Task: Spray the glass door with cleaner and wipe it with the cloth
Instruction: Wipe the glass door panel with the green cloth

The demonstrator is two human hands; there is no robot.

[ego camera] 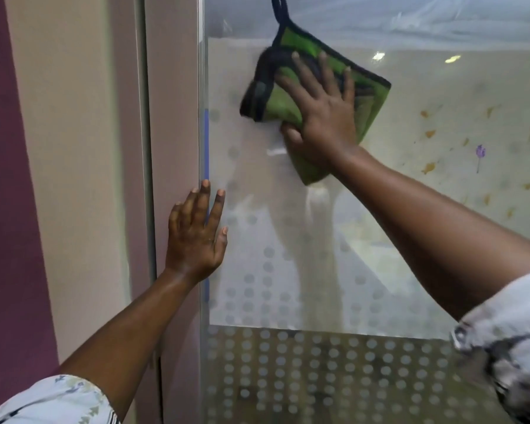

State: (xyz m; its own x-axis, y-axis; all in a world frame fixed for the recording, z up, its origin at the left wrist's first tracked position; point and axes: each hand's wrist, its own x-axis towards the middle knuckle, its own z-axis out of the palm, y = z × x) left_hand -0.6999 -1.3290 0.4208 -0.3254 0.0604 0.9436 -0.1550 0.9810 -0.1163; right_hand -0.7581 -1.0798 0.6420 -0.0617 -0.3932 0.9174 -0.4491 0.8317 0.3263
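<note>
Our right hand [325,117] presses the cloth [374,102] flat on the glass door [288,255]; our left hand [196,240] lies flat, holding nothing. Ungripped, the cloth could slip.

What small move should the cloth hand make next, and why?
Probably sweep the right hand downward, with the green cloth flat on the glass door. The cloth sits high on the pane near its left edge, and hazy streaks show on the glass just below it. The left hand rests flat at the door's edge, seemingly bracing it, so it need not move.
</note>
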